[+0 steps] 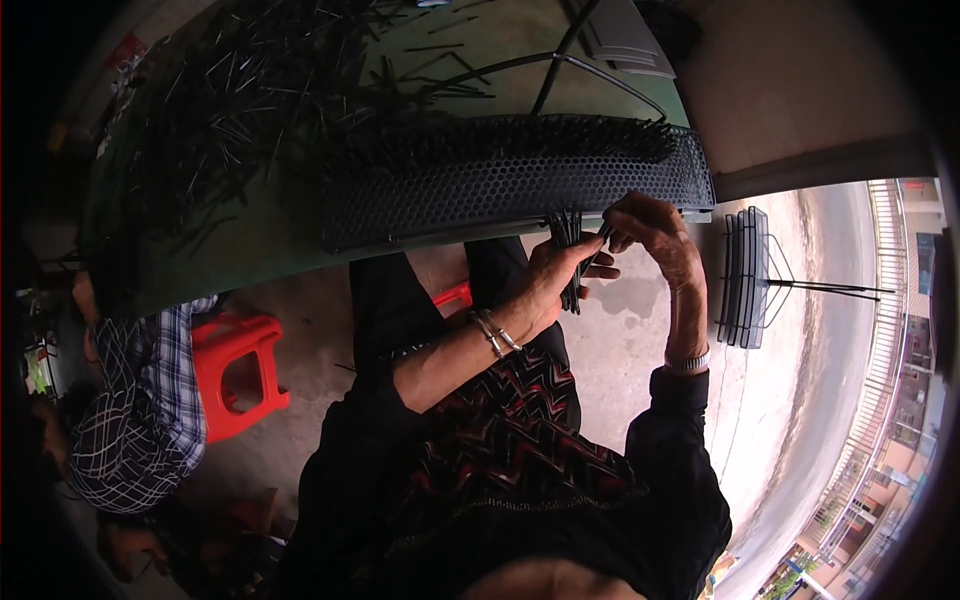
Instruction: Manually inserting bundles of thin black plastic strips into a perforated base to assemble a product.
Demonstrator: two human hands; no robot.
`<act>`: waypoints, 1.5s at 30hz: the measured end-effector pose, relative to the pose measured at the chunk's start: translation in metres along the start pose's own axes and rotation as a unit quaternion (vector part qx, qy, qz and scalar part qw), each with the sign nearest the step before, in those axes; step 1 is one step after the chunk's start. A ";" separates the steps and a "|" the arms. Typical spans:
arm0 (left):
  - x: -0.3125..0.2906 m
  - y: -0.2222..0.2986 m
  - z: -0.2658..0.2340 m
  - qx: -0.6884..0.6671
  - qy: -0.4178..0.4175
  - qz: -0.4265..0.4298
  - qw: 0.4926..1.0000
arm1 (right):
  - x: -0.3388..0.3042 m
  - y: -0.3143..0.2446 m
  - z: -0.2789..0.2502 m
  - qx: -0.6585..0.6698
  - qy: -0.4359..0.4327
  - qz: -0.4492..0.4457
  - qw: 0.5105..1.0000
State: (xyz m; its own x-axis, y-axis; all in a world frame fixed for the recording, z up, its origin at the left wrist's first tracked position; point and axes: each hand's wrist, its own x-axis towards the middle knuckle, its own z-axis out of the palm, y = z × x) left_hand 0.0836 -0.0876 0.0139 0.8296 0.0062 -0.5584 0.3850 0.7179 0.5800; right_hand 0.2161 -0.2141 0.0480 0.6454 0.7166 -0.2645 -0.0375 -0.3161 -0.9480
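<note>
A bundle of thin black strips [567,255] is gripped in my left hand [547,275], the strips standing roughly upright between thumb and fingers. Close beside it, my right hand [652,232] is closed in a pinch, with a thin dark strip at its fingertips. Both hands are at the near edge of a long black panel [480,190] full of small round holes. Dense black tufts [500,140] stand in rows along the panel's far part, while its near rows show bare holes.
A large heap of loose black strips [240,100] covers the left of the green table [280,255]. A bent metal frame [555,58] rises behind the panel. At lower left are a red stool [240,375] and a person in checked cloth [150,410]. A wire rack [745,280] stands at right.
</note>
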 end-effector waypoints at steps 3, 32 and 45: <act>0.001 -0.001 0.000 0.030 0.015 0.018 0.999 | 0.001 0.001 -0.002 -0.010 -0.009 0.000 1.000; 0.019 -0.015 -0.013 -0.095 -0.001 -0.022 0.995 | 0.041 0.000 -0.041 -0.319 0.395 -0.264 0.820; 0.019 -0.015 -0.011 -0.139 0.001 -0.028 0.990 | 0.039 -0.001 -0.040 -0.313 0.368 -0.259 0.836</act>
State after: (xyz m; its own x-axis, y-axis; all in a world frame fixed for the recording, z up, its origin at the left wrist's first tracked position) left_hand 0.0895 -0.0906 -0.0119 0.8091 -0.0372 -0.5865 0.3040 0.8806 0.3635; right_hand 0.2719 -0.2111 0.0461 0.7543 0.3545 0.5527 0.6514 -0.5098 -0.5620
